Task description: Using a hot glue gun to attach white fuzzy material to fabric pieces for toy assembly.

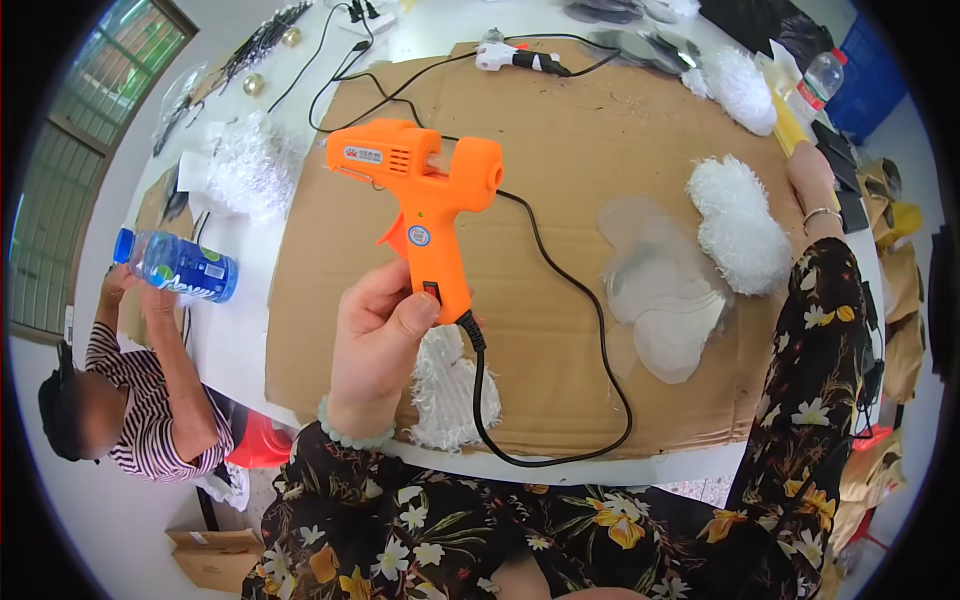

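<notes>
Raised over the cardboard, my left hand (372, 325) is closed round the handle of an orange hot glue gun (432, 215). The gun's nozzle end points left, and its black cord (605, 330) loops down across the cardboard. Out at the table's right edge, my right hand (812, 172) is at the lower end of a long yellowish bundle (790, 125); its fingers are too small and partly hidden to show a grip. Near that hand lies a white fluffy shape (738, 225), beside clear plastic cut-outs (660, 290). Below the gun is a white textured piece (452, 390).
A brown cardboard sheet (540, 400) covers the table's middle. Farther back lies a white-and-black glue gun (520, 58) with its cord. A clear bottle (822, 78) stands at the far right. On the left, a person in stripes (165, 425) holds a blue-labelled bottle (185, 268).
</notes>
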